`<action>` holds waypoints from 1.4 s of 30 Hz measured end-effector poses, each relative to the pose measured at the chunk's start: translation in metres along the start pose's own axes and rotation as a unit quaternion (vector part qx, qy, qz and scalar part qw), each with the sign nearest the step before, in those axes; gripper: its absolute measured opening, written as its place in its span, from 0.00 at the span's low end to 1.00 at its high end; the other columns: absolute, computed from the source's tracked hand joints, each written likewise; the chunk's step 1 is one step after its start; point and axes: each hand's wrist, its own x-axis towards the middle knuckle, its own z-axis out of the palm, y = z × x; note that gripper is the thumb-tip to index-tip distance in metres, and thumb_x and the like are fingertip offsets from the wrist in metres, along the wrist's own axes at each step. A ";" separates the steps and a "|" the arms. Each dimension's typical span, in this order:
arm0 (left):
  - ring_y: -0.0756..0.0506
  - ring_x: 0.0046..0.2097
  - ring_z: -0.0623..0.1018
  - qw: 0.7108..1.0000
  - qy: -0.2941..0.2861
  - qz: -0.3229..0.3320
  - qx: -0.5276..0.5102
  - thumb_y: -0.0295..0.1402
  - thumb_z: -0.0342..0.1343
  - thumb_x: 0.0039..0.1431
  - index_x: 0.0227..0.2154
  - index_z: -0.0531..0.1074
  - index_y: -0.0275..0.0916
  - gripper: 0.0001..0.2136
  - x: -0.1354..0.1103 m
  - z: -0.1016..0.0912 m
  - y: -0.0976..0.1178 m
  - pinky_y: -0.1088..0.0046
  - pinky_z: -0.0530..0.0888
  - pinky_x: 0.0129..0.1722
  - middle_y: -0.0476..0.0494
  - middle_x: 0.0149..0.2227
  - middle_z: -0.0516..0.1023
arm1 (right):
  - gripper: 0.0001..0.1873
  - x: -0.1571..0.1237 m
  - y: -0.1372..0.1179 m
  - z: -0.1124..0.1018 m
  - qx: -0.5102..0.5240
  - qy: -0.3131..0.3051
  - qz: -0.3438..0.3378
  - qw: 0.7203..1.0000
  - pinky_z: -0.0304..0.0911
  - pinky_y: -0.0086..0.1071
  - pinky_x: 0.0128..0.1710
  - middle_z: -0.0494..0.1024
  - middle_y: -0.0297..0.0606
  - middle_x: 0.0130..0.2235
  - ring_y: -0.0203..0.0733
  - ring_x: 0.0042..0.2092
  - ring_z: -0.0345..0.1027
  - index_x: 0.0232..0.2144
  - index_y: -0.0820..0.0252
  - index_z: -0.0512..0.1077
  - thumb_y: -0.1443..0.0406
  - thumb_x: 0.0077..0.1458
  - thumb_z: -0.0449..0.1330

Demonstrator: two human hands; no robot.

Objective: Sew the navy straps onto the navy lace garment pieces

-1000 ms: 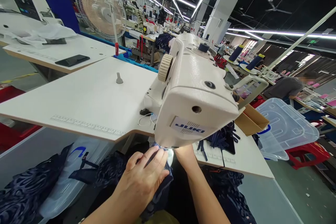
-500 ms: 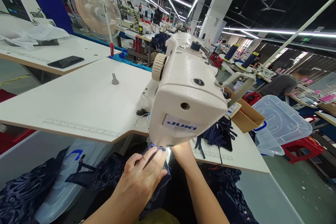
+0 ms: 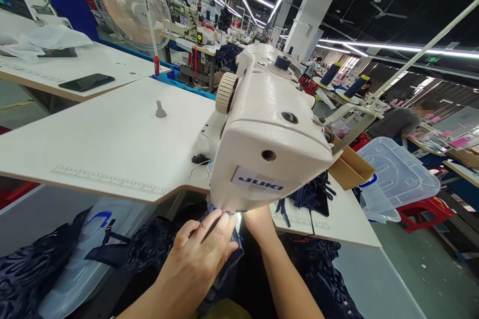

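A cream JUKI sewing machine (image 3: 258, 184) stands in front of me, its head leaning over my hands. My left hand (image 3: 204, 246) lies at the lower edge of the machine head, fingers bent and pressed onto a navy garment (image 3: 228, 271). Cloth hangs below that hand toward my lap. On the other side of a bright work lamp glow, my right hand (image 3: 258, 219) reaches in under the head. The machine hides its fingers, so their hold does not show. The needle and presser foot are hidden too.
Navy straps (image 3: 305, 194) lie on the table right of the machine, near a cardboard box (image 3: 350, 167). Navy lace pieces (image 3: 149, 244) hang at left over a clear plastic bin (image 3: 86, 254). A phone (image 3: 87, 82) and a fan (image 3: 130, 7) are farther left. Another person (image 3: 392, 122) sits at right.
The view has shifted slightly, with the table and bins sliding a little left in the picture. Both hands keep nearly the same place at the machine head.
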 end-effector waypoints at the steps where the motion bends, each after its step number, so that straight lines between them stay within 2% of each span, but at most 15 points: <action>1: 0.48 0.46 0.77 1.000 -0.002 -0.001 0.000 0.34 0.49 0.65 0.47 0.72 0.43 0.11 0.000 0.000 0.000 0.68 0.59 0.48 0.49 0.44 0.80 | 0.12 0.000 0.000 0.000 -0.006 0.000 0.004 1.000 0.69 0.32 0.38 0.81 0.38 0.32 0.44 0.38 0.74 0.32 0.59 0.78 0.67 0.48 0.54; 6: 0.48 0.46 0.77 1.000 -0.007 -0.007 0.006 0.34 0.49 0.66 0.47 0.72 0.44 0.11 0.000 0.001 0.001 0.68 0.60 0.47 0.50 0.45 0.80 | 0.10 0.000 0.005 0.000 -0.032 0.000 0.002 0.999 0.69 0.33 0.37 0.82 0.40 0.33 0.44 0.36 0.75 0.30 0.60 0.77 0.65 0.50 0.55; 11: 0.48 0.45 0.77 1.000 0.000 -0.018 0.018 0.36 0.47 0.66 0.47 0.72 0.43 0.12 0.000 0.001 0.002 0.67 0.61 0.45 0.52 0.45 0.80 | 0.14 0.001 0.005 0.001 -0.001 0.005 -0.013 1.000 0.68 0.36 0.46 0.80 0.42 0.42 0.45 0.44 0.74 0.39 0.60 0.76 0.67 0.51 0.55; 16: 0.47 0.47 0.77 0.999 -0.005 -0.030 0.020 0.34 0.48 0.66 0.47 0.72 0.42 0.11 -0.001 -0.004 0.002 0.66 0.61 0.45 0.51 0.46 0.80 | 0.16 0.003 0.001 0.002 -0.001 0.009 -0.016 1.000 0.66 0.38 0.50 0.80 0.42 0.42 0.46 0.46 0.72 0.42 0.59 0.76 0.66 0.50 0.56; 21: 0.45 0.47 0.77 0.999 -0.009 -0.040 0.016 0.34 0.49 0.66 0.47 0.72 0.42 0.11 -0.002 -0.007 0.000 0.64 0.62 0.46 0.51 0.45 0.80 | 0.13 -0.003 0.002 0.003 -0.024 0.013 0.001 1.000 0.65 0.39 0.49 0.80 0.40 0.35 0.47 0.43 0.71 0.38 0.59 0.76 0.66 0.52 0.55; 25: 0.45 0.48 0.76 0.999 -0.018 -0.031 0.015 0.33 0.48 0.66 0.47 0.72 0.43 0.11 -0.002 -0.005 -0.002 0.64 0.62 0.46 0.50 0.45 0.80 | 0.08 -0.021 0.002 -0.004 -0.058 0.056 0.052 0.995 0.63 0.36 0.45 0.76 0.41 0.38 0.45 0.42 0.68 0.34 0.59 0.72 0.64 0.56 0.54; 27: 0.45 0.48 0.76 0.999 -0.022 -0.019 0.013 0.33 0.49 0.66 0.47 0.72 0.42 0.11 -0.003 -0.003 -0.002 0.64 0.62 0.47 0.49 0.45 0.80 | 0.10 -0.037 -0.002 -0.011 -0.053 0.017 0.074 0.996 0.63 0.32 0.41 0.74 0.38 0.35 0.41 0.38 0.67 0.33 0.58 0.69 0.60 0.60 0.51; 29: 0.45 0.48 0.75 1.000 -0.027 -0.005 0.012 0.32 0.49 0.65 0.48 0.72 0.41 0.12 -0.004 -0.002 -0.003 0.64 0.63 0.47 0.48 0.46 0.79 | 0.13 -0.054 -0.007 -0.018 -0.040 -0.059 0.085 0.994 0.60 0.28 0.34 0.70 0.32 0.30 0.37 0.33 0.64 0.30 0.58 0.65 0.57 0.63 0.49; 32: 0.43 0.50 0.73 0.998 -0.055 0.028 0.018 0.29 0.46 0.65 0.50 0.71 0.39 0.14 -0.006 -0.002 -0.004 0.63 0.63 0.50 0.46 0.48 0.78 | 0.15 -0.074 -0.012 -0.023 -0.041 -0.130 0.101 0.985 0.54 0.25 0.27 0.62 0.28 0.26 0.33 0.28 0.56 0.28 0.58 0.63 0.55 0.61 0.53; 35: 0.42 0.52 0.71 0.994 -0.082 0.056 0.043 0.28 0.44 0.65 0.51 0.70 0.40 0.16 -0.008 -0.002 -0.003 0.63 0.62 0.52 0.45 0.50 0.76 | 0.14 -0.083 -0.011 -0.022 -0.027 -0.144 0.103 0.984 0.54 0.25 0.29 0.65 0.29 0.28 0.33 0.30 0.57 0.31 0.59 0.66 0.55 0.62 0.53; 38: 0.43 0.52 0.71 0.993 -0.092 0.059 0.054 0.28 0.43 0.65 0.53 0.69 0.43 0.17 -0.005 -0.002 -0.003 0.64 0.62 0.53 0.46 0.51 0.75 | 0.12 -0.084 -0.008 -0.020 0.002 -0.139 0.071 0.988 0.58 0.27 0.35 0.70 0.32 0.32 0.35 0.33 0.62 0.35 0.58 0.68 0.58 0.64 0.50; 42: 0.44 0.51 0.71 0.993 -0.109 0.042 -0.031 0.30 0.44 0.65 0.49 0.71 0.45 0.14 0.004 -0.016 -0.005 0.67 0.64 0.52 0.44 0.48 0.75 | 0.09 -0.089 -0.013 -0.027 0.010 -0.132 0.020 0.991 0.60 0.28 0.37 0.70 0.33 0.33 0.37 0.35 0.64 0.35 0.56 0.66 0.60 0.64 0.49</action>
